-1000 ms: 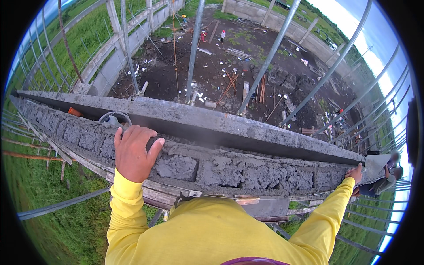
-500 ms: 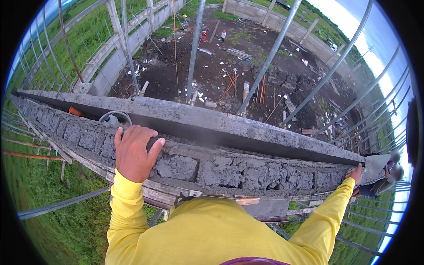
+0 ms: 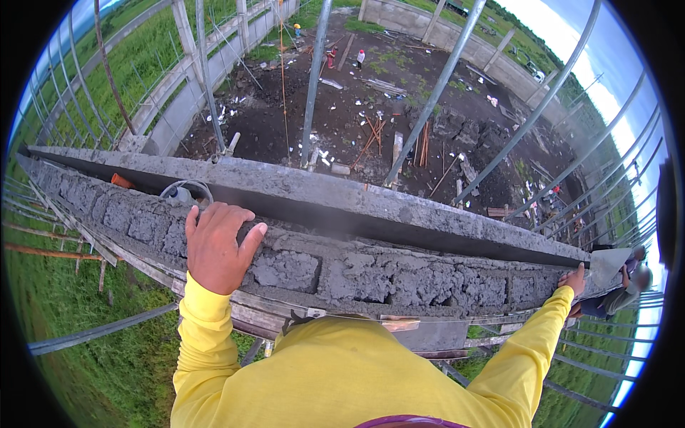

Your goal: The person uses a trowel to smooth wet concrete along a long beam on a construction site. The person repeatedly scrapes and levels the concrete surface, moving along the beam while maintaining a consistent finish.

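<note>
My left hand (image 3: pixel 222 247) rests on the rough top of a grey block wall (image 3: pixel 428 282), fingers loosely bent and thumb apart, with nothing in it. Just beyond its fingertips, a coil of pale clear hose (image 3: pixel 187 190) lies in the narrow channel behind the blocks. An orange pipe end (image 3: pixel 122 180) sticks up farther left in that channel. At the right end of the wall, my right hand (image 3: pixel 573 279) touches the top edge with its index finger stretched out; its other fingers are partly hidden. Rough mortar fills the block cavities.
A smooth concrete beam (image 3: pixel 285 182) runs along the channel's far side. Metal poles (image 3: pixel 435 93) rise beyond it. Far below lies a dirt yard (image 3: pixel 300 93) with scattered debris and small figures. Co-workers (image 3: pixel 619 289) stand at the right end. Wooden planks (image 3: pixel 250 314) edge the near side.
</note>
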`<state>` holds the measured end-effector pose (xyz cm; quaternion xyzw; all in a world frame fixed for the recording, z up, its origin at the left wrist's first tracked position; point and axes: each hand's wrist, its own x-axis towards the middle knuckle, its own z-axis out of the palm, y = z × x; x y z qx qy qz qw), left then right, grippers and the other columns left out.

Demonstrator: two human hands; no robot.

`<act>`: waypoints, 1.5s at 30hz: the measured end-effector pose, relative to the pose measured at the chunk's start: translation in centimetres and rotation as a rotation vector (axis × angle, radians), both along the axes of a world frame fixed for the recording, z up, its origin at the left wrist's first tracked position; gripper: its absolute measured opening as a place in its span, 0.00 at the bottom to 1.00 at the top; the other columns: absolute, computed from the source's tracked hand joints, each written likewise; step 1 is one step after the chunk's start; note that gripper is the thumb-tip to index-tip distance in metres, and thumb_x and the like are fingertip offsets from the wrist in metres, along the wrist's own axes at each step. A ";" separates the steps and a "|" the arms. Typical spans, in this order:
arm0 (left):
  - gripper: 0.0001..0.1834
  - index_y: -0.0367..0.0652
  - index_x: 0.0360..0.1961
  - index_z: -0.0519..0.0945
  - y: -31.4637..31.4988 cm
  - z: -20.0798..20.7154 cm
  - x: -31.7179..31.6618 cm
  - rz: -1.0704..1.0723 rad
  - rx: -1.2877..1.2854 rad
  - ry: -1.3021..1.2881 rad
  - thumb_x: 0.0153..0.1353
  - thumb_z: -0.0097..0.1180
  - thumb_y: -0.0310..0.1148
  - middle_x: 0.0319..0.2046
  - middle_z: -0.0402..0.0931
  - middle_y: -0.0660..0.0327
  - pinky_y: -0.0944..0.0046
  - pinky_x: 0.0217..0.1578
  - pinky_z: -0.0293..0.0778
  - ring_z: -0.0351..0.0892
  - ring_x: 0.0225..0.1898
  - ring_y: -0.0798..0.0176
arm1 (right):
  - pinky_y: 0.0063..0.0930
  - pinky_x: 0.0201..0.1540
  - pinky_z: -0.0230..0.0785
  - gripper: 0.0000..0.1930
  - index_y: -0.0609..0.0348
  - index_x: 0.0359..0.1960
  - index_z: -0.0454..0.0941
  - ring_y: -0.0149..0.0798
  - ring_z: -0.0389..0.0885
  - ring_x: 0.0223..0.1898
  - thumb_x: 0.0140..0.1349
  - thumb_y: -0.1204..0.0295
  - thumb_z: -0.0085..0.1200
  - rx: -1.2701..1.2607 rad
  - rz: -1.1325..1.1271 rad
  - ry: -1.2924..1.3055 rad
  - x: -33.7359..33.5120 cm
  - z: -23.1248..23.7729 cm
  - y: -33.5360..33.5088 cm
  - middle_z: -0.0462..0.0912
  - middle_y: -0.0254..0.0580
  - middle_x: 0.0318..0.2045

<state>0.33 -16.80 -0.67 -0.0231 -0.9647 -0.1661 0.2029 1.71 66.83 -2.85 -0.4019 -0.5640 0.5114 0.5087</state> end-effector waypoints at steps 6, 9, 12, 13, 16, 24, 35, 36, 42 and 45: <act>0.13 0.44 0.40 0.84 0.0 0.0 0.0 -0.002 0.005 0.001 0.60 0.64 0.42 0.42 0.81 0.59 0.39 0.65 0.58 0.77 0.52 0.50 | 0.29 0.10 0.55 0.24 0.53 0.25 0.65 0.34 0.64 0.09 0.62 0.51 0.64 0.000 0.000 -0.006 0.0 0.1 -0.2 0.66 0.35 0.13; 0.13 0.44 0.40 0.84 0.0 0.0 0.0 -0.001 0.008 0.000 0.60 0.64 0.42 0.42 0.81 0.58 0.39 0.65 0.58 0.77 0.52 0.50 | 0.29 0.10 0.55 0.24 0.53 0.25 0.65 0.34 0.64 0.09 0.62 0.51 0.64 -0.006 -0.006 0.004 -0.1 0.2 -0.3 0.66 0.35 0.13; 0.14 0.44 0.40 0.84 0.0 0.0 0.0 -0.002 0.011 -0.002 0.60 0.64 0.42 0.42 0.81 0.58 0.39 0.65 0.58 0.77 0.52 0.50 | 0.28 0.10 0.55 0.24 0.53 0.25 0.65 0.34 0.64 0.09 0.62 0.51 0.64 -0.008 -0.009 -0.007 0.0 0.2 -0.4 0.66 0.35 0.13; 0.14 0.44 0.40 0.84 0.0 0.0 0.0 -0.005 0.001 0.005 0.61 0.64 0.42 0.42 0.81 0.58 0.39 0.65 0.58 0.77 0.52 0.50 | 0.28 0.10 0.55 0.24 0.53 0.24 0.65 0.34 0.64 0.09 0.62 0.51 0.64 -0.007 -0.016 -0.021 0.0 0.2 -0.4 0.66 0.35 0.13; 0.14 0.44 0.40 0.84 0.0 0.0 -0.1 0.000 -0.004 -0.002 0.61 0.64 0.42 0.42 0.81 0.58 0.39 0.65 0.58 0.77 0.52 0.50 | 0.28 0.10 0.55 0.25 0.53 0.24 0.64 0.34 0.64 0.09 0.63 0.50 0.63 -0.016 0.005 -0.018 0.1 0.2 -0.2 0.66 0.35 0.13; 0.14 0.44 0.40 0.84 0.1 0.1 0.0 0.003 0.010 -0.004 0.61 0.64 0.43 0.42 0.81 0.58 0.40 0.65 0.58 0.77 0.53 0.50 | 0.29 0.10 0.56 0.26 0.54 0.23 0.64 0.35 0.65 0.09 0.62 0.50 0.63 -0.001 0.003 -0.019 0.1 -0.1 0.6 0.66 0.36 0.13; 0.13 0.44 0.40 0.84 0.2 0.2 -0.2 -0.001 0.014 -0.016 0.61 0.64 0.42 0.41 0.81 0.59 0.40 0.65 0.58 0.76 0.53 0.50 | 0.28 0.10 0.55 0.25 0.54 0.23 0.64 0.34 0.63 0.09 0.62 0.51 0.64 -0.037 0.031 -0.007 0.1 -0.2 1.0 0.65 0.36 0.13; 0.13 0.45 0.40 0.84 0.1 0.2 -0.2 -0.001 0.019 -0.022 0.61 0.64 0.42 0.41 0.81 0.59 0.39 0.65 0.57 0.76 0.53 0.50 | 0.28 0.10 0.54 0.25 0.54 0.23 0.63 0.34 0.63 0.09 0.62 0.51 0.64 -0.051 0.041 -0.003 0.1 -0.1 1.1 0.65 0.36 0.12; 0.14 0.45 0.40 0.83 0.2 0.1 0.1 0.009 0.030 -0.056 0.62 0.64 0.43 0.42 0.81 0.60 0.39 0.66 0.56 0.76 0.55 0.50 | 0.27 0.10 0.55 0.23 0.53 0.25 0.65 0.32 0.62 0.09 0.62 0.53 0.65 -0.020 0.029 0.028 -0.2 -0.3 0.8 0.65 0.34 0.12; 0.15 0.44 0.42 0.84 0.1 0.2 0.0 0.016 0.016 -0.080 0.62 0.64 0.43 0.46 0.81 0.59 0.39 0.66 0.56 0.76 0.56 0.49 | 0.27 0.09 0.55 0.23 0.53 0.26 0.66 0.32 0.62 0.09 0.62 0.53 0.65 -0.010 0.070 0.026 -0.2 -0.5 0.7 0.65 0.34 0.12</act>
